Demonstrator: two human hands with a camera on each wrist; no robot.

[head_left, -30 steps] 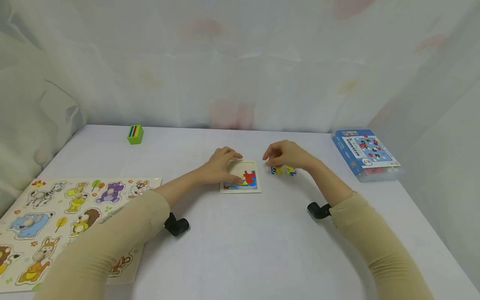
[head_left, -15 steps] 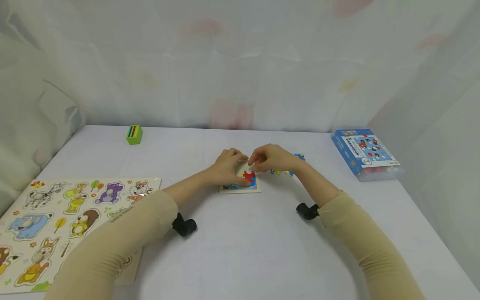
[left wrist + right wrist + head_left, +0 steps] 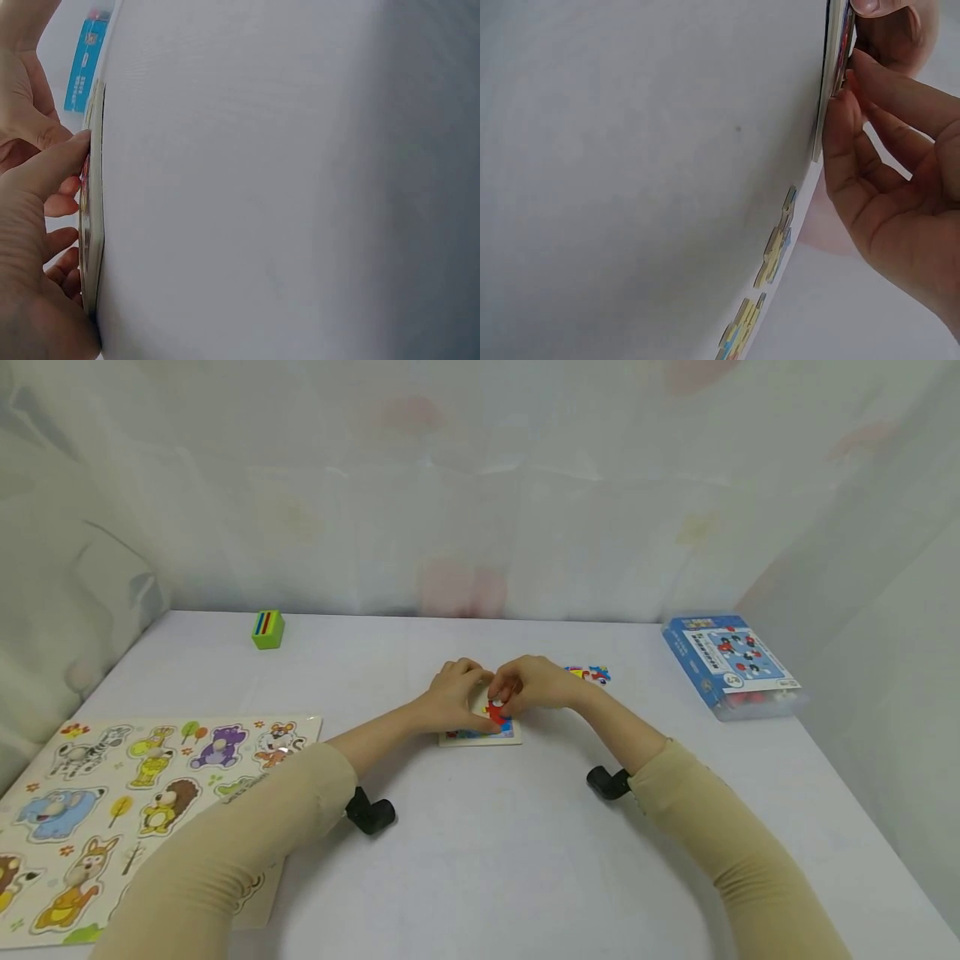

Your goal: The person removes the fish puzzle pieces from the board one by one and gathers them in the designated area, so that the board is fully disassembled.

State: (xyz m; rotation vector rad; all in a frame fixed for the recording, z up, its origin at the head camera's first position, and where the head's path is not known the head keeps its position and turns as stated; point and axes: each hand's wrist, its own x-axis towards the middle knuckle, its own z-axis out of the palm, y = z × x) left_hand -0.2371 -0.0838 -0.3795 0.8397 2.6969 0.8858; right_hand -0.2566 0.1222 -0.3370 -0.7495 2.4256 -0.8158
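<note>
A small jigsaw tray (image 3: pixel 480 742) with a pale frame lies mid-table, red and blue pieces showing inside it. My left hand (image 3: pixel 446 697) spans it from the left, thumb on the puzzle and fingers toward the far edge. Seen by the left wrist camera, that thumb rests on the top of the tray (image 3: pixel 97 225). My right hand (image 3: pixel 540 683) bends over the tray's right side and pinches a puzzle piece, mostly hidden by the fingertips. In the right wrist view, thumb and fingers of the right hand (image 3: pixel 900 172) meet at the tray's face.
Loose puzzle pieces (image 3: pixel 588 674) lie right of the tray, some hidden behind the right arm. An animal puzzle board (image 3: pixel 120 806) covers the left front. A green block (image 3: pixel 267 629) stands at the back left, a blue box (image 3: pixel 731 664) at the back right.
My right hand has moved left and nearer from the loose pieces onto the tray. My left hand has shifted slightly right and stays on the tray.
</note>
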